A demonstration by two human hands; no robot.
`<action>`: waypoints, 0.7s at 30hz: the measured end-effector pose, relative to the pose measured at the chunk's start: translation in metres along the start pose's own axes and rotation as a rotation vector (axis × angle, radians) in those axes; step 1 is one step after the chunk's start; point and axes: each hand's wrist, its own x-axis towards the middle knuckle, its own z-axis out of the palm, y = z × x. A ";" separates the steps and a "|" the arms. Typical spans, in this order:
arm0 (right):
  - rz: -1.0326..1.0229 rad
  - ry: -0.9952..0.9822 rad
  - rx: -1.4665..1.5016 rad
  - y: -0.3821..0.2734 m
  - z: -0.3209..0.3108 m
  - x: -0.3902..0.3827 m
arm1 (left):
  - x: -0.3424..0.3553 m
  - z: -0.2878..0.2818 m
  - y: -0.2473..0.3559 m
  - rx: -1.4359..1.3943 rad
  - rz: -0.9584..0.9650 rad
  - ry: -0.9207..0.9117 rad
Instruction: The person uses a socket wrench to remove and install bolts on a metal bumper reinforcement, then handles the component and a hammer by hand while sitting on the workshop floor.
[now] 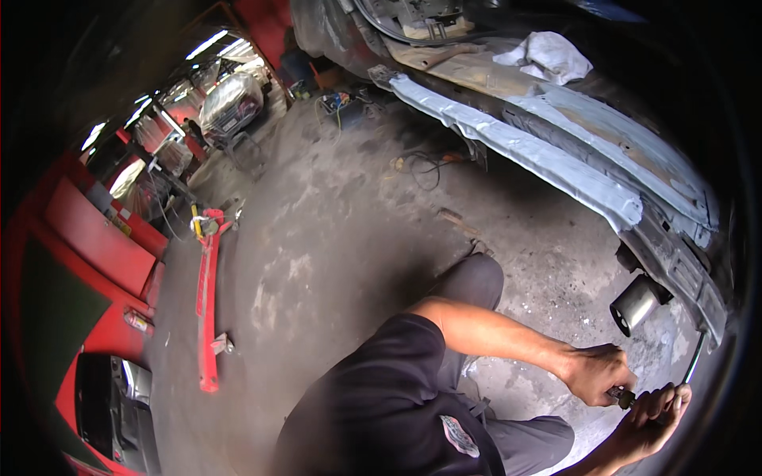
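My left hand (597, 376) is closed around a tool with a dark end (624, 397) showing below its fingers. Beside it, almost touching, my right hand (655, 414) has its fingers curled round a thin metal rod (694, 357). That rod slants up to the dark metal edge (684, 274) of a stripped car body. Whether the dark end and the rod belong to one tool is hidden by my fingers. Just up and left of the rod, a shiny exhaust tip (637, 305) hangs under the body. A long light-blue panel (524, 151) runs along the car's edge.
A white cloth (549, 57) lies on the car body. A dark cable (425, 170) and a small bar (458, 220) are on the concrete floor. At left stand a long red metal beam (207, 305) and red panels (99, 234). A covered car (232, 103) is parked far back.
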 end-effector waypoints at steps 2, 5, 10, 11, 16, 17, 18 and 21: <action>0.021 0.034 0.000 -0.002 0.005 0.002 | -0.001 0.004 -0.003 0.029 0.019 0.051; 0.031 0.125 -0.188 -0.010 0.012 0.000 | -0.004 0.004 -0.002 0.041 0.105 0.110; 0.023 0.430 -0.668 -0.014 0.044 -0.002 | -0.006 0.020 -0.012 0.030 0.214 0.215; 0.004 0.416 -0.693 -0.014 0.043 -0.003 | -0.007 0.022 -0.011 0.016 0.209 0.217; -0.045 0.366 -0.778 -0.010 0.041 -0.003 | -0.012 0.022 -0.013 0.004 0.180 0.204; -0.052 0.360 -0.793 -0.010 0.041 -0.003 | -0.012 0.022 -0.013 -0.002 0.183 0.208; -0.059 0.352 -0.809 -0.010 0.040 -0.003 | -0.013 0.022 -0.012 -0.002 0.173 0.217; -0.096 0.350 -0.865 -0.016 0.034 -0.003 | -0.008 0.024 -0.013 -0.020 0.170 0.205</action>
